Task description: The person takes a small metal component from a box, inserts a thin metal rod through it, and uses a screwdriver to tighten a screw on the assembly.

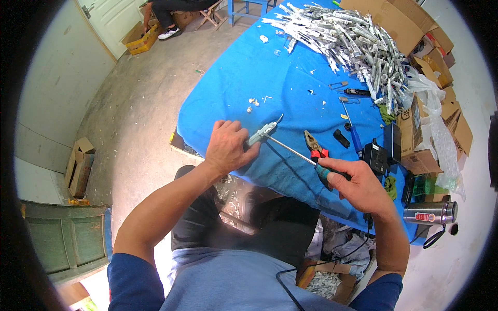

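Note:
Near the front edge of the blue-covered table, my left hand is closed on a slim whitish-grey plastic part with a thin curved tip pointing away. My right hand grips the dark green handle of a screwdriver. The long shaft reaches left, and its tip touches or nearly touches the part; the exact contact is too small to tell. Red-handled pliers lie just beyond my right hand, beside a small black piece. Another screwdriver, with a blue handle, rests farther right.
A large heap of slim grey-white parts covers the table's far right. Cardboard boxes, a black adapter and a steel flask line the right edge. Small white scraps dot the blue cloth. Another person sits far left.

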